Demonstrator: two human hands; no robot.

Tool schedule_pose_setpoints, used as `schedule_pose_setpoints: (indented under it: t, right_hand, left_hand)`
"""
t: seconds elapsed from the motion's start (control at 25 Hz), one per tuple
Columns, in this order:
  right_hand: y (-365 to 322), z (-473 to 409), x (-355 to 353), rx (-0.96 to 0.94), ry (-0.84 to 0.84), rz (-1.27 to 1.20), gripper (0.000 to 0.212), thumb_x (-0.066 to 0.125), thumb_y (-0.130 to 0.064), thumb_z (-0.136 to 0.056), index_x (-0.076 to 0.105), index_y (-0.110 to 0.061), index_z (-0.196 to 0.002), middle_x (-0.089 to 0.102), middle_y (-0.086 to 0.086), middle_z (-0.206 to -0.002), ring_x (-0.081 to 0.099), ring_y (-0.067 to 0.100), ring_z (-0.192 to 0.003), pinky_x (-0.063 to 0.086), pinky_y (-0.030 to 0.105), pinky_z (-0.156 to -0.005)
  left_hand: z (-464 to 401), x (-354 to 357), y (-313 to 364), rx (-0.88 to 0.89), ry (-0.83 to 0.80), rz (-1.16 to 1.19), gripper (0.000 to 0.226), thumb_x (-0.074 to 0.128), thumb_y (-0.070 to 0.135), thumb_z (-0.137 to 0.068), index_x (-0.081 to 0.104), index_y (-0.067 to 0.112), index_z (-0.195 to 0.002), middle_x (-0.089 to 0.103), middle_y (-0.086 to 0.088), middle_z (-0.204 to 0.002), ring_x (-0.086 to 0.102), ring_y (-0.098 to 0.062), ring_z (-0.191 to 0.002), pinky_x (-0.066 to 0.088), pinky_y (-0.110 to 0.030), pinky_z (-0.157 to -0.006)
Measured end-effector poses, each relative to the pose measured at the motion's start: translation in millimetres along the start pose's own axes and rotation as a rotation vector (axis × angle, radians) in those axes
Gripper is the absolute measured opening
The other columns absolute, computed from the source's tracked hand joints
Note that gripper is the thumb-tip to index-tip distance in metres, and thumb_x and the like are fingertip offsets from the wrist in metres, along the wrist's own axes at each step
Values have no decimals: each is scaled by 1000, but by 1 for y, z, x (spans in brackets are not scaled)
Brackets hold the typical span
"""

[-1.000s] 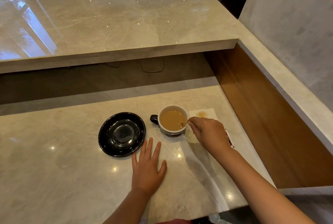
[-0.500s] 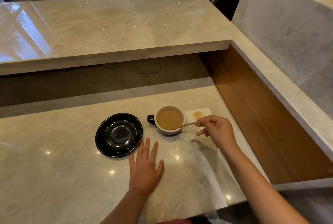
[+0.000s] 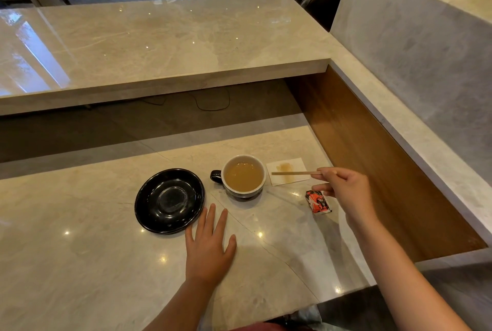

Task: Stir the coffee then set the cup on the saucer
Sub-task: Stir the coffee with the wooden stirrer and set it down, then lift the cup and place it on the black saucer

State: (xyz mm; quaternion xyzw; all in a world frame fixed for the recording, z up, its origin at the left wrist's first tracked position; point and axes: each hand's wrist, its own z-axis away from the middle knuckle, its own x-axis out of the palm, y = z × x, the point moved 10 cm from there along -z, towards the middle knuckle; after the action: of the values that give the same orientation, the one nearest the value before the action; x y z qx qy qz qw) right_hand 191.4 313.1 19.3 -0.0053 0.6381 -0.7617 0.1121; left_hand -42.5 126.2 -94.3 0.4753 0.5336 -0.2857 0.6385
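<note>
The right hand [image 3: 346,192] is pinching 1 thin wooden stirrer [image 3: 292,173] between its fingertips, holding it level above a stained white napkin [image 3: 288,171] just right of the cup [image 3: 244,176]. The cup, full of light brown coffee, is sitting on the desk [image 3: 80,251] beside the empty black saucer [image 3: 169,200]. The left hand [image 3: 210,245] is lying flat, fingers spread, holding nothing. A small red packet [image 3: 318,201] is lying near the right hand.

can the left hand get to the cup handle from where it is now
Probably yes. The left hand lies flat and empty on the counter, the cup turns its handle leftward, and only bare marble lies between; the saucer sits aside.
</note>
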Motion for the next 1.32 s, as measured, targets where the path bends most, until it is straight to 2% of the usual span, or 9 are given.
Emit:
schedule_pose_setpoints:
  t: [0.12,0.24,0.36,0.44,0.72,0.96,1.04,1.2,1.32]
  right_hand:
    - [-11,-6,-1,-186,-5,183,15,55,-7,-89,69,-10,-93,71,2,-84,67,1,-58,50,10,-51]
    - [-25,0,20,-530,-37,562,15,60,-9,-87,70,-10,-98,74,4,-86,69,6,-67,56,24,-63]
    - [-21,17,49,-924,-74,865,18,58,-14,-85,69,-11,-99,74,9,-70,67,24,-58,56,33,-50]
    - [-10,21,59,-1022,-87,963,20,62,-8,-81,66,-11,-100,71,9,-65,63,25,-52,52,33,-44]
    - [24,27,70,-1027,-175,1087,30,73,-4,-74,67,-6,-103,74,11,-95,69,27,-79,59,37,-56]
    - [43,35,80,-992,-311,1185,32,77,-19,-71,67,-8,-99,72,6,-101,65,24,-84,52,30,-60]
    - [53,33,81,-948,-348,1224,32,72,-24,-75,65,-9,-102,71,6,-104,64,25,-89,54,33,-66]
    - [57,35,79,-864,-360,1222,40,43,-40,-88,62,-11,-107,69,3,-110,61,24,-99,51,37,-80]
    - [56,37,80,-827,-359,1239,41,37,-40,-89,63,-12,-106,69,3,-108,61,24,-101,48,37,-86]
  left_hand:
    - [0,0,1,-3,-5,-3,62,24,53,-87,20,26,-143,14,-4,-153,-1,-17,-138,4,-52,-107]
    - [1,-1,1,-6,-7,-2,63,22,54,-86,20,26,-143,13,-4,-153,-1,-17,-138,4,-52,-107]
    - [0,-1,0,-9,-6,8,63,23,54,-86,22,26,-143,15,-4,-153,2,-18,-138,6,-53,-107]
    - [0,-2,1,-9,-7,7,63,23,54,-86,22,26,-143,16,-5,-152,3,-19,-138,7,-54,-107]
    - [1,-2,1,-8,-12,15,63,22,55,-87,20,27,-143,13,-3,-153,-1,-17,-138,4,-52,-107]
    - [1,-2,0,-10,-6,34,62,24,54,-87,21,27,-143,14,-3,-153,-1,-16,-138,4,-53,-107]
    - [1,-1,0,-9,-14,35,62,24,55,-87,20,28,-143,12,-3,-153,-2,-16,-138,3,-52,-107]
    - [1,1,0,-14,-32,25,63,21,57,-87,16,29,-144,7,-1,-153,-6,-15,-138,0,-51,-108]
    - [1,1,0,-12,-28,32,63,22,56,-87,18,28,-143,9,-2,-153,-4,-16,-138,2,-52,-108]
